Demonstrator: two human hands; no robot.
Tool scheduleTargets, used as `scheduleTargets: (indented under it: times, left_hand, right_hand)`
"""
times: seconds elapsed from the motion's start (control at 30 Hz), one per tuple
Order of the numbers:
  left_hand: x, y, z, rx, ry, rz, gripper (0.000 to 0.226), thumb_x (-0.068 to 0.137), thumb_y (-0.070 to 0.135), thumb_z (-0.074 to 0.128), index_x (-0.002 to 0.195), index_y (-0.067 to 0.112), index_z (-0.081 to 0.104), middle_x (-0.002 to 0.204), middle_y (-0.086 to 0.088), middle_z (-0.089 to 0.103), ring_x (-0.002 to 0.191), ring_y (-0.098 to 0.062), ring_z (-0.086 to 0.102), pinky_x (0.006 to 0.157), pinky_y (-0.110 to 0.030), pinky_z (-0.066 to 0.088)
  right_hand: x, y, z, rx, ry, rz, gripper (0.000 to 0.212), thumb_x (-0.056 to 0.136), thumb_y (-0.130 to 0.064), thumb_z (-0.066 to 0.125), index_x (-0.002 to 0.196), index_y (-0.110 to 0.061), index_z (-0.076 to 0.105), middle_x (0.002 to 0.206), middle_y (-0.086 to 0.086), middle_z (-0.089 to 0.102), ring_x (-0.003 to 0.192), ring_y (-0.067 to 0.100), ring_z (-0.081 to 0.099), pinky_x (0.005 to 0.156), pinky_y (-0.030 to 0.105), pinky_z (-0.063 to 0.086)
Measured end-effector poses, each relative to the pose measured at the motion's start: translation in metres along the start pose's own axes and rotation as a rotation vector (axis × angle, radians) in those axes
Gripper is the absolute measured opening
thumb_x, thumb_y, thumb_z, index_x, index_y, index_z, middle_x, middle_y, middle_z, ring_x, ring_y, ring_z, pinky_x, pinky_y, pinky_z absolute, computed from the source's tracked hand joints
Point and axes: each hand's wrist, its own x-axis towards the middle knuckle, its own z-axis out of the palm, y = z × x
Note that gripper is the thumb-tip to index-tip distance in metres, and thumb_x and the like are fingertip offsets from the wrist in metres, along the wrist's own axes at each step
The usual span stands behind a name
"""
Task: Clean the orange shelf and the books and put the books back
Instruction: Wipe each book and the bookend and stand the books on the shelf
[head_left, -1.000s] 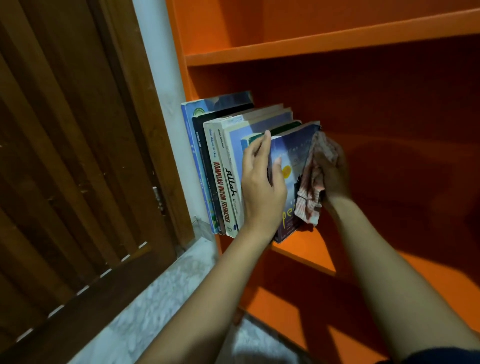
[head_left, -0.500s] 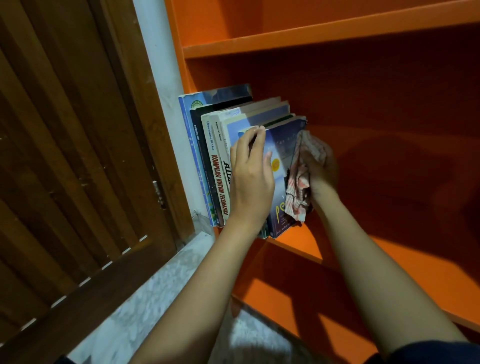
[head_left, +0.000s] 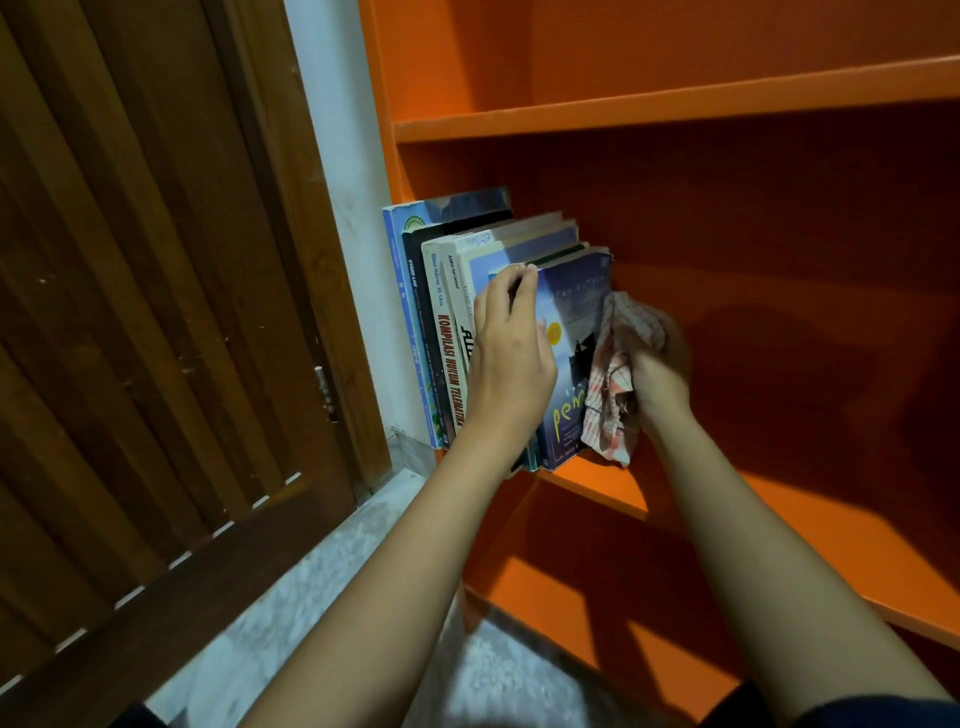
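Observation:
Several books (head_left: 441, 322) stand upright in a row at the left end of the orange shelf (head_left: 587, 480). The rightmost one is a dark blue book (head_left: 569, 312). My left hand (head_left: 511, 358) lies against the spines, its fingertips curled over the top edge of the dark blue book. My right hand (head_left: 662, 374) grips a crumpled red-and-white checked cloth (head_left: 610, 395) and holds it against the blue book's cover, just above the shelf board.
A brown slatted wooden door (head_left: 156, 312) stands to the left, with a strip of white wall (head_left: 343, 208) between it and the shelf unit. Another orange board (head_left: 675, 106) runs above, and a lower board (head_left: 779, 571) below. Pale marble floor (head_left: 311, 597) lies underneath.
The dark blue book has been pushed back and left, flush with the row. My left fingers have curled over its top edge. My right hand with the cloth has followed it.

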Motion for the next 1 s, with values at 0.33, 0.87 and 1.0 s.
scheduleTargets:
  times: [0.33, 0.87, 1.0]
  left_hand:
    - [0.003, 0.002, -0.056, -0.015, -0.102, 0.029, 0.041, 0.094, 0.018, 0.051, 0.134, 0.009, 0.047, 0.125, -0.002, 0.049, 0.117, -0.013, 0.046, 0.087, -0.017, 0.037]
    - [-0.067, -0.150, -0.239, 0.405, -0.257, -0.449, 0.039, 0.092, 0.034, 0.054, 0.128, 0.021, 0.051, 0.126, 0.000, 0.054, 0.115, -0.017, 0.053, 0.089, -0.034, 0.051]
    - [-0.121, -0.218, -0.265, 0.464, -0.299, -0.689, 0.038, 0.092, 0.035, 0.056, 0.127, 0.021, 0.053, 0.126, 0.000, 0.055, 0.110, -0.018, 0.056, 0.088, -0.037, 0.053]
  right_hand:
    - [-0.029, -0.063, 0.007, -0.179, -0.002, -0.126, 0.016, 0.079, -0.010, 0.067, 0.092, -0.019, 0.062, 0.088, -0.006, 0.067, 0.073, -0.007, 0.061, 0.068, 0.018, 0.047]
    - [-0.169, -0.039, 0.201, -0.600, -0.664, -0.357, 0.013, 0.080, -0.038, 0.062, 0.092, -0.034, 0.059, 0.100, -0.007, 0.061, 0.092, 0.015, 0.058, 0.080, 0.039, 0.051]
    - [-0.215, 0.027, 0.246, -0.640, -0.879, -0.263, 0.017, 0.079, -0.037, 0.063, 0.096, -0.034, 0.062, 0.102, -0.009, 0.060, 0.093, 0.015, 0.058, 0.079, 0.038, 0.051]
